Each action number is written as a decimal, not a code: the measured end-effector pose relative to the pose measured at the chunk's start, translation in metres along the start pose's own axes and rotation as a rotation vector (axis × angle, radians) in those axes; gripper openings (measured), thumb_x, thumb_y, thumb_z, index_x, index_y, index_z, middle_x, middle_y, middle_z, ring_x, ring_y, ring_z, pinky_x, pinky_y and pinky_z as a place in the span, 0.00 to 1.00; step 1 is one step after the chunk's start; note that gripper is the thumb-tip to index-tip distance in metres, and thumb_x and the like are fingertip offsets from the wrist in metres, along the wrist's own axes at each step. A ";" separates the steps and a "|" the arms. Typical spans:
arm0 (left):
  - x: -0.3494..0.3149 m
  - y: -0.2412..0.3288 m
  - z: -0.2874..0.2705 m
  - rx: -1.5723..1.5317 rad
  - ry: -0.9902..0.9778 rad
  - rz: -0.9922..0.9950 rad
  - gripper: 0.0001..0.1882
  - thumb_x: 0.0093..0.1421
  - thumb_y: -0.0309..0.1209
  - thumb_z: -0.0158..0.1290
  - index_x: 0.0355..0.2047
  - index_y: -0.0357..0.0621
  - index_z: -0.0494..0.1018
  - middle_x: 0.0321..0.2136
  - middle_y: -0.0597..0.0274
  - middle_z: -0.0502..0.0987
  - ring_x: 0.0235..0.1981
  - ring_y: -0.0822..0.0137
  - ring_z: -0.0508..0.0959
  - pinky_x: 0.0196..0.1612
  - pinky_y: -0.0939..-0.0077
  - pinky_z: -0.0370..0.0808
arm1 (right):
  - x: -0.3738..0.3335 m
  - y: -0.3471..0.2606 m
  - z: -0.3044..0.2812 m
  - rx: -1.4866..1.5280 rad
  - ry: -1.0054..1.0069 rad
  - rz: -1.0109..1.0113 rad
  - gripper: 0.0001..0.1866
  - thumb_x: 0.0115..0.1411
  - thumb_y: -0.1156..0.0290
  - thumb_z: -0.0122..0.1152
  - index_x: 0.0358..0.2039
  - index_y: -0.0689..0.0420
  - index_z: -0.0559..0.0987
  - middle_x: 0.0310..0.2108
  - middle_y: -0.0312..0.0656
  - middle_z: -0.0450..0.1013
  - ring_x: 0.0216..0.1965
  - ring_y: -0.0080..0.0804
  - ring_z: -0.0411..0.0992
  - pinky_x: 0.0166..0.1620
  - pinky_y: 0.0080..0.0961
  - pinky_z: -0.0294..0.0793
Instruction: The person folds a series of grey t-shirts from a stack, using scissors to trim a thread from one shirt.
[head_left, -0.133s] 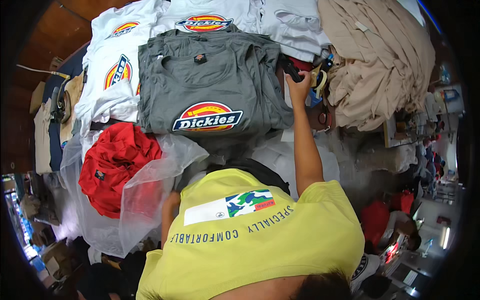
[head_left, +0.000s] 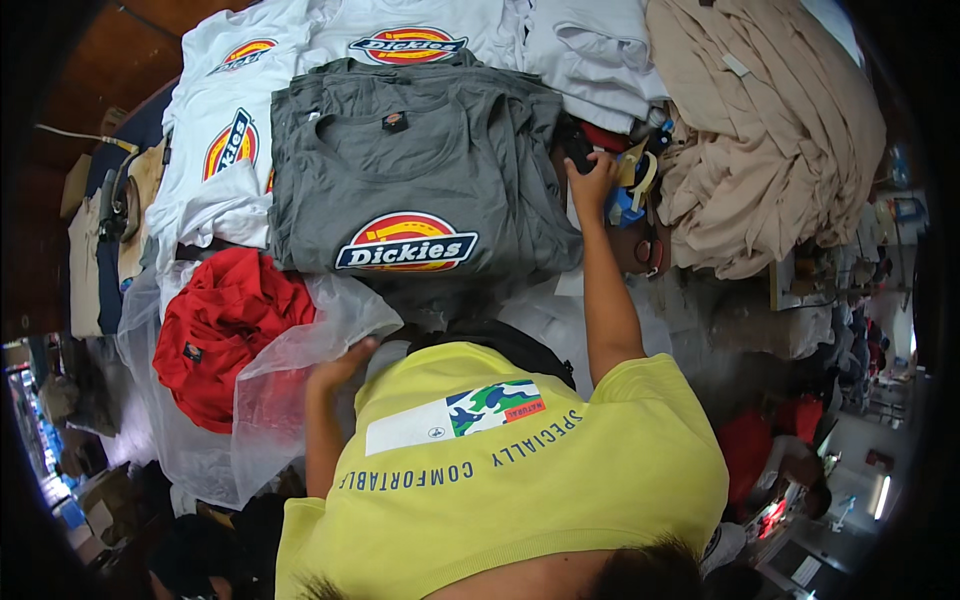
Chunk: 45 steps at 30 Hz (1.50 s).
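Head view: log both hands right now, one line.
left hand: beside clear plastic bag, contact unclear | right hand: touching black object | red cloth: in bag | grey shirts: stacked ahead

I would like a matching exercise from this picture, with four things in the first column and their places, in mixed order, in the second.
Things:
1. red garment
2. grey shirts
3. beige cloth
4. black object

Places:
A. heaped at the upper right of the picture
B. in the right hand
C. partly wrapped in clear plastic
D. piled in the upper middle, beside white shirts

Right pairs: 1-C, 2-D, 3-A, 4-B
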<state>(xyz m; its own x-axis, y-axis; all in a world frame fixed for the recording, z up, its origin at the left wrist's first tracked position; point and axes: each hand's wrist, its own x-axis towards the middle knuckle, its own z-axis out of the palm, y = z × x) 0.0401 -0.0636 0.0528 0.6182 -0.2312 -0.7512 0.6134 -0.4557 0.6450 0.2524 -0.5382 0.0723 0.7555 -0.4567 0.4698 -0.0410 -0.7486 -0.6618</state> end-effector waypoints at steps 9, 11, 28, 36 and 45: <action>0.039 0.195 -0.109 -0.641 0.445 0.636 0.29 0.56 0.40 0.48 0.56 0.46 0.55 0.40 0.59 0.71 0.38 0.69 0.71 0.42 0.78 0.66 | 0.006 -0.068 0.014 0.637 -0.367 0.218 0.19 0.47 0.72 0.63 0.39 0.59 0.68 0.35 0.41 0.66 0.36 0.31 0.67 0.42 0.31 0.67; 0.093 0.187 -0.159 -0.354 0.719 0.486 0.28 0.54 0.41 0.50 0.53 0.43 0.59 0.38 0.60 0.71 0.34 0.72 0.70 0.37 0.80 0.66 | 0.016 -0.083 0.040 0.906 -0.512 0.471 0.18 0.50 0.70 0.61 0.40 0.60 0.68 0.32 0.38 0.68 0.32 0.26 0.67 0.39 0.26 0.69; 0.013 0.141 -0.164 -0.752 -0.017 0.914 0.37 0.44 0.45 0.58 0.47 0.30 0.60 0.34 0.53 0.73 0.34 0.58 0.75 0.38 0.65 0.72 | -0.016 -0.128 -0.099 1.264 -0.703 0.663 0.14 0.55 0.68 0.55 0.38 0.64 0.71 0.35 0.39 0.72 0.38 0.26 0.71 0.41 0.25 0.70; -0.048 0.194 -0.210 -0.427 -0.045 1.255 0.29 0.50 0.38 0.53 0.46 0.27 0.63 0.38 0.51 0.72 0.38 0.61 0.74 0.44 0.69 0.69 | -0.010 -0.146 -0.183 1.309 -0.319 0.401 0.14 0.55 0.57 0.52 0.35 0.52 0.71 0.27 0.39 0.71 0.22 0.33 0.70 0.27 0.30 0.73; 0.205 0.284 -0.236 -0.648 -0.109 0.451 0.19 0.55 0.35 0.51 0.41 0.32 0.69 0.36 0.55 0.75 0.37 0.67 0.75 0.43 0.76 0.70 | 0.103 -0.064 0.089 1.467 -0.676 1.008 0.15 0.57 0.67 0.50 0.42 0.63 0.69 0.42 0.47 0.70 0.44 0.38 0.69 0.50 0.38 0.66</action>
<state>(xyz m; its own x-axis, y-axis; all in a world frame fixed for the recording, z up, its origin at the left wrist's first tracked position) 0.4573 -0.0374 0.1153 0.8442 -0.3720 -0.3858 0.4995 0.2851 0.8181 0.3909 -0.4949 0.1107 0.9159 0.1081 -0.3865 -0.3323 0.7443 -0.5793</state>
